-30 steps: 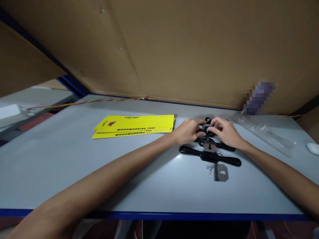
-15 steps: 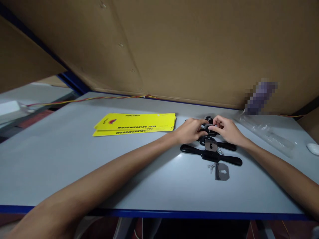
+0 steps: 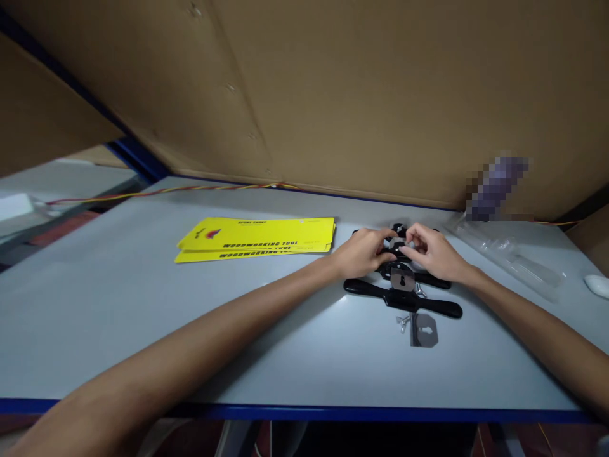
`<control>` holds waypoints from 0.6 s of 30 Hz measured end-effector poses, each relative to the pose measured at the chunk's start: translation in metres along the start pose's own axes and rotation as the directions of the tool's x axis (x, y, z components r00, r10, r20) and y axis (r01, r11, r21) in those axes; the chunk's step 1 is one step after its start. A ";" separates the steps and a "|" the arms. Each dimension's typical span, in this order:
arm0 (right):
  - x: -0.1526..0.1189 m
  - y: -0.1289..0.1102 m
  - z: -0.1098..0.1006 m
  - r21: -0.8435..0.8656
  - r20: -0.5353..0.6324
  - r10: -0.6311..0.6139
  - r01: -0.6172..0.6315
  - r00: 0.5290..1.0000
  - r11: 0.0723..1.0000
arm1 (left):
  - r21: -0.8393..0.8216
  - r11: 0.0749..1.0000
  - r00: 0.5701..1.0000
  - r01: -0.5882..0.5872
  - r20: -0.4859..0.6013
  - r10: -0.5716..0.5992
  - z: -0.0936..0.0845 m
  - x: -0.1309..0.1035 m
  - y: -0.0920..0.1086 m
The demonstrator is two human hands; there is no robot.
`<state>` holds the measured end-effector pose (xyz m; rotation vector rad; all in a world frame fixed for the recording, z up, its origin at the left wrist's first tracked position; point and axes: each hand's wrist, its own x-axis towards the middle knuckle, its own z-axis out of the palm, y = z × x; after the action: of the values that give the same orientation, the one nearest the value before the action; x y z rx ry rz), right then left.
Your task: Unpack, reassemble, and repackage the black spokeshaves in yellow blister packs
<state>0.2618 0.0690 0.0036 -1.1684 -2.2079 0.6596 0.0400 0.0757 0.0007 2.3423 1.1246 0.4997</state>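
Several black spokeshaves lie one behind another on the table. My left hand is closed around the left side of a spokeshave near the back, its thumb and fingertips by the grey blade. Over the same blade, my right hand has its fingers curled and thumb bent in; whatever lies between the tips is too small to make out. Closer to me rests the front spokeshave, with a blade just behind it and a wing screw alongside. Another wing screw and loose blade lie in front.
Yellow printed cards are stacked to the left of my left hand. Clear plastic packaging lies at the right, with a white object by the right edge. A cardboard wall stands behind the table.
My right thumb and fingers have shifted slightly over the blade. My left hand stays on the same spokeshave, and the loose parts lie as before.
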 end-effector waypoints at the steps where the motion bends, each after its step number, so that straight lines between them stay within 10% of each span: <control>1: 0.000 0.000 0.001 0.012 -0.010 0.003 -0.002 1.000 1.000 | -0.002 1.000 1.000 -0.001 -0.003 0.001 0.000 0.000 0.000; 18: -0.006 0.006 -0.002 0.209 0.014 0.009 -0.012 1.000 0.978 | 0.179 0.964 0.980 -0.198 0.056 0.190 0.000 -0.004 0.002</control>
<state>0.2694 0.0671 -0.0002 -1.0711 -2.0854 0.8820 0.0390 0.0715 0.0019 2.6280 0.9641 0.4324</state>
